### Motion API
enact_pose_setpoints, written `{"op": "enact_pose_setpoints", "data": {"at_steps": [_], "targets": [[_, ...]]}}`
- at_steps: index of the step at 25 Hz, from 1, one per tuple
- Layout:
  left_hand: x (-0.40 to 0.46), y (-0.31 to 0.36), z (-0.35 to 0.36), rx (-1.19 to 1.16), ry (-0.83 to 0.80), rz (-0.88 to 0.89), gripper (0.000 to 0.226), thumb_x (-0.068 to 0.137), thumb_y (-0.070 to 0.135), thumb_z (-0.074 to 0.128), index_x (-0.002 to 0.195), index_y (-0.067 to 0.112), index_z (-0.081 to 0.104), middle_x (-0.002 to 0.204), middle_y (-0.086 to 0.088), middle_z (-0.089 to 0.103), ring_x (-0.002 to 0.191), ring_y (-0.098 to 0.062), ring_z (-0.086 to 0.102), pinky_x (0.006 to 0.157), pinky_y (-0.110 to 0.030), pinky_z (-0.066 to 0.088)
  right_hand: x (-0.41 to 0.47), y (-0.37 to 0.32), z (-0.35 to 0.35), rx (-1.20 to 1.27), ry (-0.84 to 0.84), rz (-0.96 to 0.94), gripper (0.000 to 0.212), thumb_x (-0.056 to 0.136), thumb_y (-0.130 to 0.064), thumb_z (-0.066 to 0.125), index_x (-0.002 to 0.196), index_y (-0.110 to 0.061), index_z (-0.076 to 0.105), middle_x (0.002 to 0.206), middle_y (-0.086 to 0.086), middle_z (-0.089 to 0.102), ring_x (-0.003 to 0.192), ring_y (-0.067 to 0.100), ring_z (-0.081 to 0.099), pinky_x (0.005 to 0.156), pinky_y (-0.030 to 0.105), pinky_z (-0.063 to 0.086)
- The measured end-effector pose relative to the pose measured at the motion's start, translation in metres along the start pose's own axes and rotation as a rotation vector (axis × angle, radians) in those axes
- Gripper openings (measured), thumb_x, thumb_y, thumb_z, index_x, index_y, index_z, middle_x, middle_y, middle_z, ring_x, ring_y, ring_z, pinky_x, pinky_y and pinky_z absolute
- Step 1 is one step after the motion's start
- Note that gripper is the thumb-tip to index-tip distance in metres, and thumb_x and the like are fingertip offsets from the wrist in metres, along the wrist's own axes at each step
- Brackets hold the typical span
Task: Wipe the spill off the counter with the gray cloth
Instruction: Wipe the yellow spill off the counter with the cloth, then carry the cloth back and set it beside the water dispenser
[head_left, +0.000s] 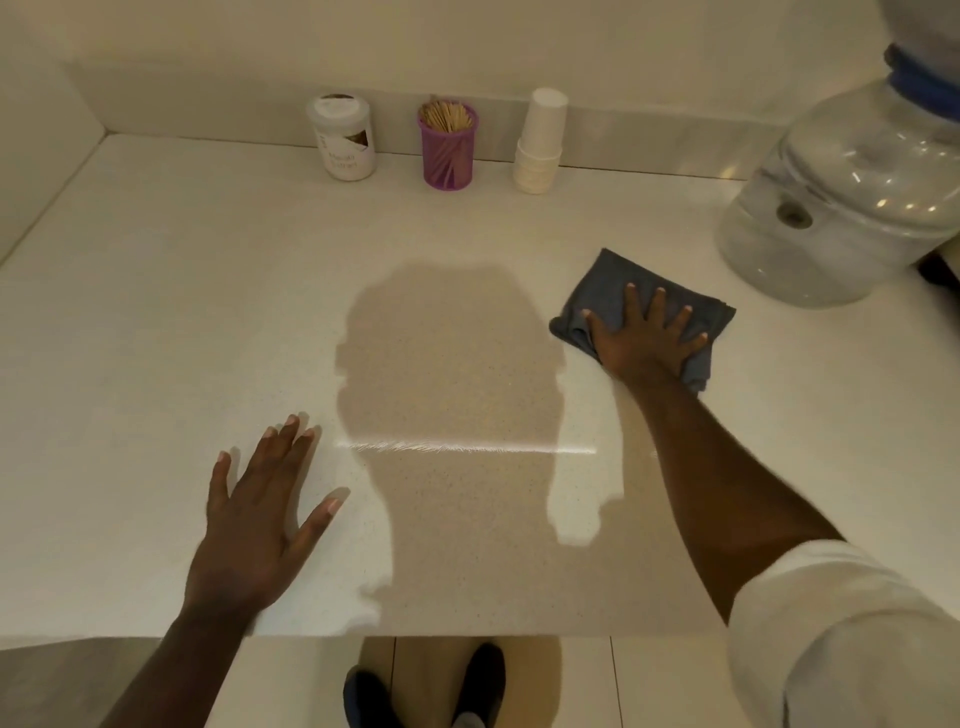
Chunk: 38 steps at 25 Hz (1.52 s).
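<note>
**Flat palm on the gray cloth, other hand resting on the counter**

The right hand (644, 340) lies flat on the gray cloth (608, 291), fingers spread, pressing it to the pale counter (156, 291) rather than gripping it. The cloth is bunched and folded, toward the right side of the counter, near the clear water bottle (852, 202) lying at the far right. The left hand (254, 525) is open, fingers splayed, palm down near the front edge and holding nothing.

No spill can be told apart from the large shadow across the middle of the counter.

Along the back wall stand a white jar (343, 137), a purple toothpick holder (448, 145) and a stack of white paper cups (540, 140). The jar carries faint lettering, too blurred to read.
</note>
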<state>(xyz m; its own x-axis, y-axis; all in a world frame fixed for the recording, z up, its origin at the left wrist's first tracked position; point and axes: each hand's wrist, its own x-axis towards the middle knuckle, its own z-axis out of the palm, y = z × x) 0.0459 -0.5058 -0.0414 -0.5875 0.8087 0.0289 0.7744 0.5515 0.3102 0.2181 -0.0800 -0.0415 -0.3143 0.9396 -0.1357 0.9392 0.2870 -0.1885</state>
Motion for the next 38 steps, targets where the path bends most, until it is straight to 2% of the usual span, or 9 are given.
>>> {"op": "enact_pose_setpoints", "data": {"at_steps": [10,14,18,23,27,30,33,35,38], "targets": [[-0.002,-0.001,-0.001,-0.03,0.009,0.054,0.074,0.091,0.065,0.023,0.152,0.025,0.013,0.161,0.006,0.011,0.148,-0.01,0.007,0.12,-0.048,-0.003,-0.133,-0.052,0.047,-0.044,0.068,-0.25,0.096,0.076,-0.086,0.016,0.155,-0.032,0.007,0.165,0.009,0.003,0.148,0.045,-0.003,0.113,0.066,-0.008],[-0.005,-0.001,-0.002,0.02,0.02,0.095,0.073,0.091,0.065,0.018,0.152,0.024,0.016,0.161,0.004,0.015,0.148,-0.015,0.014,0.12,-0.053,0.005,-0.186,-0.078,0.057,-0.06,0.032,-0.392,0.097,0.075,-0.086,0.01,0.155,-0.031,0.008,0.165,0.007,0.003,0.149,0.041,-0.005,0.117,0.061,-0.006],[-0.004,-0.001,-0.003,-0.019,-0.003,0.086,0.08,0.086,0.072,0.009,0.152,0.026,0.011,0.161,0.006,0.007,0.148,-0.012,0.004,0.12,-0.048,-0.004,-0.231,-0.089,0.065,-0.059,0.032,-0.5,0.093,0.078,-0.086,0.014,0.154,-0.032,0.011,0.165,0.005,0.006,0.15,0.038,-0.004,0.118,0.061,-0.002],[0.0,0.002,-0.003,-0.06,0.052,0.097,0.081,0.086,0.071,0.011,0.149,0.023,0.029,0.16,0.002,0.02,0.148,-0.014,0.011,0.119,-0.047,-0.001,-0.259,-0.089,0.072,-0.069,0.006,-0.564,0.092,0.077,-0.087,0.012,0.154,-0.036,0.005,0.165,0.002,0.002,0.149,0.034,-0.012,0.118,0.059,-0.007],[0.013,0.019,-0.001,-0.062,0.026,-0.004,0.068,0.089,0.065,0.025,0.142,0.024,0.04,0.148,0.0,0.042,0.137,-0.017,0.034,0.109,-0.043,0.018,-0.262,-0.093,0.063,-0.008,-0.031,-0.545,0.088,0.078,-0.085,0.012,0.153,-0.04,0.011,0.165,-0.002,0.003,0.151,0.031,-0.008,0.118,0.054,-0.008],[0.027,0.034,0.0,-0.066,0.015,-0.025,0.056,0.093,0.056,0.034,0.135,0.021,0.044,0.131,-0.003,0.053,0.118,-0.023,0.048,0.095,-0.042,0.029,-0.251,-0.09,0.038,0.283,0.09,-0.443,0.067,0.09,-0.066,0.028,0.143,-0.028,0.041,0.155,0.004,0.036,0.143,0.027,0.031,0.119,0.05,0.023],[0.045,0.044,-0.004,-0.057,0.019,-0.092,0.047,0.093,0.052,0.038,0.125,0.02,0.051,0.12,-0.004,0.055,0.108,-0.023,0.05,0.09,-0.041,0.031,-0.227,-0.068,0.013,0.425,0.271,-0.189,0.049,0.09,-0.043,0.055,0.128,-0.013,0.055,0.132,0.012,0.054,0.119,0.031,0.052,0.099,0.042,0.044],[0.054,0.047,-0.006,-0.052,-0.007,-0.161,0.043,0.091,0.051,0.042,0.116,0.018,0.055,0.115,-0.004,0.056,0.106,-0.023,0.05,0.09,-0.041,0.031,-0.216,-0.055,0.006,0.34,0.145,-0.009,0.053,0.088,-0.05,0.059,0.122,-0.01,0.056,0.123,0.013,0.055,0.113,0.033,0.052,0.091,0.042,0.045],[0.059,0.047,-0.006,0.014,-0.095,-0.189,0.043,0.091,0.052,0.041,0.109,0.016,0.056,0.113,-0.006,0.056,0.105,-0.025,0.051,0.091,-0.042,0.033,-0.218,-0.054,0.009,0.217,-0.027,0.04,0.064,0.084,-0.066,0.053,0.112,-0.009,0.057,0.113,0.011,0.057,0.106,0.031,0.054,0.088,0.042,0.047]]}}
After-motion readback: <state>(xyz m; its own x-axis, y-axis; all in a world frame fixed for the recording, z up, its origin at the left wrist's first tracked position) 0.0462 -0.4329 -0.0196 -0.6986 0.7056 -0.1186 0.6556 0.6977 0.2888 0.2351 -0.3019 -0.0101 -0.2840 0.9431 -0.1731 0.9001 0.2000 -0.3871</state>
